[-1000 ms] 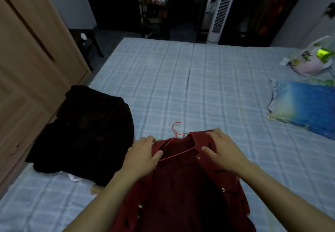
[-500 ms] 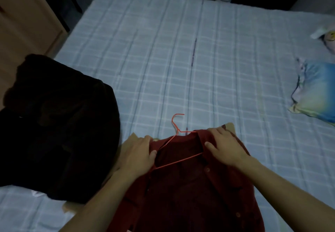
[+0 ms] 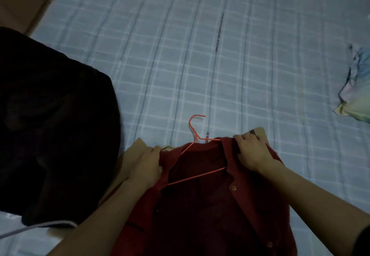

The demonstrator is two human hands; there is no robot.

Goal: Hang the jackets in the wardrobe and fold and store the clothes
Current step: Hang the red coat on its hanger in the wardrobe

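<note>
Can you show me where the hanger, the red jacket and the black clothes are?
hanger [image 3: 197,116]: head view, on its hook.
red jacket [image 3: 216,215]: head view, on the front panel.
black clothes [image 3: 52,119]: head view, middle of the pile.

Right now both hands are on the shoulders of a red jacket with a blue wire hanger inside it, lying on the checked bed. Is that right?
Almost. The hanger is red-orange, not blue, as the head view shows. The rest holds: the left hand and right hand are on the shoulders of the red jacket, which lies on the checked bed.
</note>
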